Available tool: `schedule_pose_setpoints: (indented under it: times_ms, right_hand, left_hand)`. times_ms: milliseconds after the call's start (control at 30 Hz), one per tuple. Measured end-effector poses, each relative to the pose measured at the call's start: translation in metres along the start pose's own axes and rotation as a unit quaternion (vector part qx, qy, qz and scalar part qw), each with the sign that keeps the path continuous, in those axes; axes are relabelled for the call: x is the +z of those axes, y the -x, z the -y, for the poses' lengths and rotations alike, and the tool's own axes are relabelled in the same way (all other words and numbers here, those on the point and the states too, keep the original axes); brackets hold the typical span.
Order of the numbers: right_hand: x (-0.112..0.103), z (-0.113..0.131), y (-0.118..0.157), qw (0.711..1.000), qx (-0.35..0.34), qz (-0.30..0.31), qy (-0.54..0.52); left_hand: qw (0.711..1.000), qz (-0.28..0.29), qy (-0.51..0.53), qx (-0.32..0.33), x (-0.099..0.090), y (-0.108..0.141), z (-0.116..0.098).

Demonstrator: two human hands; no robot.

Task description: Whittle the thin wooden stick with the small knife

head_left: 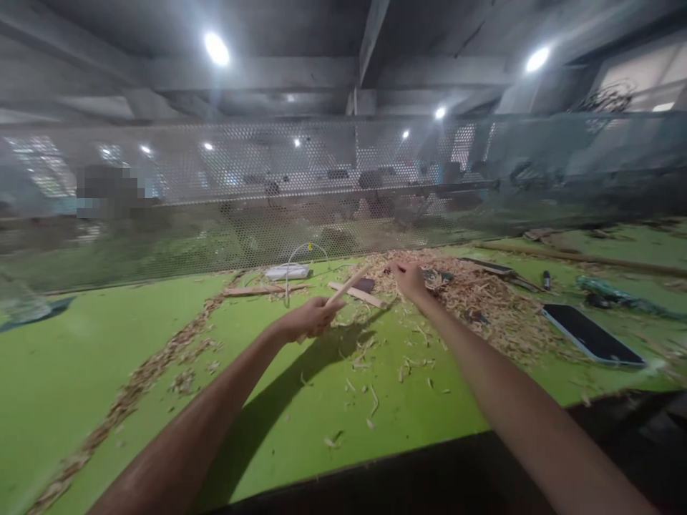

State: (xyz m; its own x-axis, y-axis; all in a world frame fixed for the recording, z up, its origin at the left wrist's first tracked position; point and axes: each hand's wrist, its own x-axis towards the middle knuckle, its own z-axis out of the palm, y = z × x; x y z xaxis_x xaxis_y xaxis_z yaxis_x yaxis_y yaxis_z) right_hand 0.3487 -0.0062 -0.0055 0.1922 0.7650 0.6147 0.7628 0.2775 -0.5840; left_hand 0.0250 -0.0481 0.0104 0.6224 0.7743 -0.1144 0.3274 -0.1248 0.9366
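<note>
My left hand (312, 318) is closed around a pale wooden stick (346, 286), which slants up to the right above the green tabletop (322, 400). My right hand (411, 280) is closed in a pinch at the near-left side of a heap of wood shavings (499, 315). What its fingers hold, if anything, is too small and blurred to make out. Beneath the far end of the stick lie a second pale wooden piece (370, 297) and a dark flat block (363, 285). Loose curled shavings are scattered on the table between my forearms.
A phone (590, 335) lies right of the heap, near a green plastic bundle (617, 293). Behind stand a white roll (287, 272) and a thin curved white tube (288, 268). Perforated mesh (300, 193) closes the table's back. A shavings strip (144, 375) runs down the left.
</note>
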Motion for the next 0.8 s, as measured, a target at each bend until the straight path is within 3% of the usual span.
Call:
schedule_pose_setpoints:
  times_ms: [133,367,500,667,800]
  right_hand:
    - [0.013,0.023,0.004,0.998,-0.042,0.014,-0.042]
    - [0.026,0.047,0.023,0.986,-0.138,0.085,-0.035]
    - [0.029,0.054,0.029,0.980,-0.173,0.097,0.006]
    - [0.027,0.051,0.028,0.977,-0.202,0.053,0.047]
    - [0.023,0.051,0.026,0.973,-0.216,0.055,0.052]
  left_hand:
    - [0.998,-0.010,0.061,0.005,-0.001,-0.010,0.015]
    - [0.973,0.117,0.196,0.042,-0.003,-0.018,0.017]
    - [0.964,0.109,0.242,0.030,-0.004,-0.021,0.019]
    - [0.956,0.086,0.282,0.016,-0.003,-0.018,0.014]
    - [0.948,0.109,0.298,0.005,-0.001,-0.007,0.002]
